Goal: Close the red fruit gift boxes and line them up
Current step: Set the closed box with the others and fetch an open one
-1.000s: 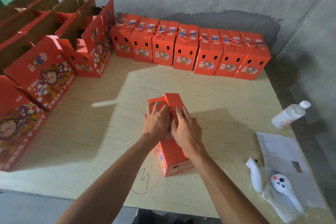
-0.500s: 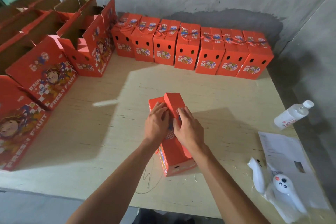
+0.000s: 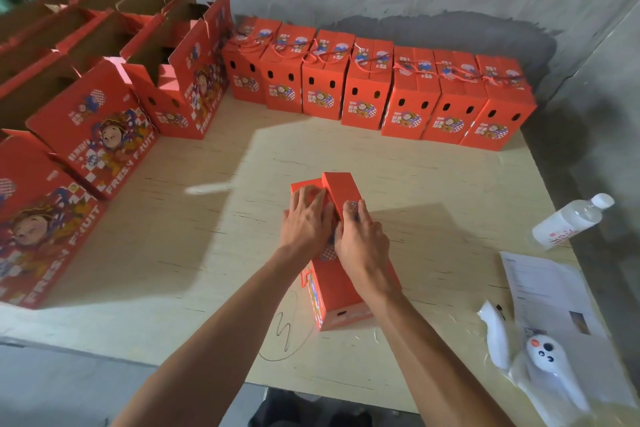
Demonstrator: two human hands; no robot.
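A red fruit gift box point(image 3: 341, 291) stands in the middle of the wooden table point(image 3: 207, 225). Its right top flap point(image 3: 341, 189) is partly raised while the left flap lies lower. My left hand point(image 3: 306, 218) presses flat on the left flap with straight fingers. My right hand point(image 3: 362, 239) rests on the right flap, fingers extended over it. Several closed red boxes point(image 3: 374, 90) with cord handles form a row along the back wall. Open boxes point(image 3: 180, 80) with upright flaps line the left side.
At the table's right edge lies a plastic water bottle point(image 3: 571, 220). Nearer me on the right are a printed paper sheet point(image 3: 550, 291) and white controllers in plastic point(image 3: 540, 354). A grey wall closes off the back and the right.
My left hand has slid forward along the left flap, pressing it lower. My right hand stays on the right flap. The box has not shifted on the table.
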